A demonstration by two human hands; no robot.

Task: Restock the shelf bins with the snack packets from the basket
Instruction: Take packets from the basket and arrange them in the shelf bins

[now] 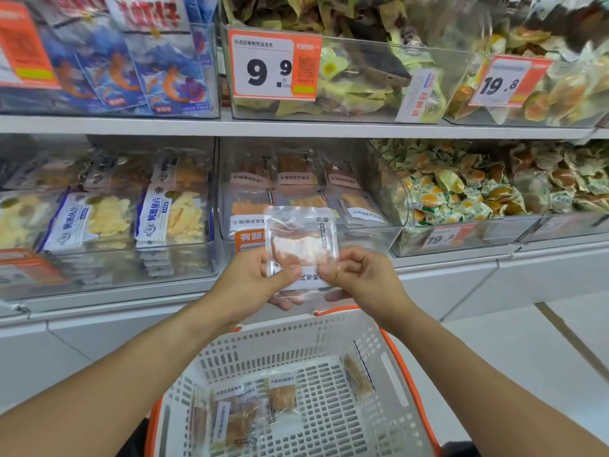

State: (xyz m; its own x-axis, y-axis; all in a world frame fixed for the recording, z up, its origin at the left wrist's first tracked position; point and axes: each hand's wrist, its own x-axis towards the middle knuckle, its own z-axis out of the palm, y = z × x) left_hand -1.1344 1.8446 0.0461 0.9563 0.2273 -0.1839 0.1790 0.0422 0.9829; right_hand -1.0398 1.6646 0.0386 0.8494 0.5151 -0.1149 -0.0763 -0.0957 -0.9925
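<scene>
Nearest the camera, the white basket with an orange rim sits low in the middle, and a few packets lie on its perforated floor toward the left, with one more leaning against the right wall. Above the basket's far edge both hands hold one clear packet upright by its lower part: the left hand pinches the bottom left corner with thumb in front and fingers behind, and the right hand pinches the bottom right the same way (each grip is closed on the packet, thumbs meeting over its white label). The packet stands in front of the middle bin on the lower shelf, not yet inside it; that bin holds rows of similar packets with orange contents. To its left a bin carries blue-labelled packs of pale yellow pieces, and to its right a bin is heaped with small green and yellow wrapped items behind a 19.8 tag. Farther up, the top shelf shows blue shrimp-printed bags, a 9.9 tag and another 19.8 tag.
</scene>
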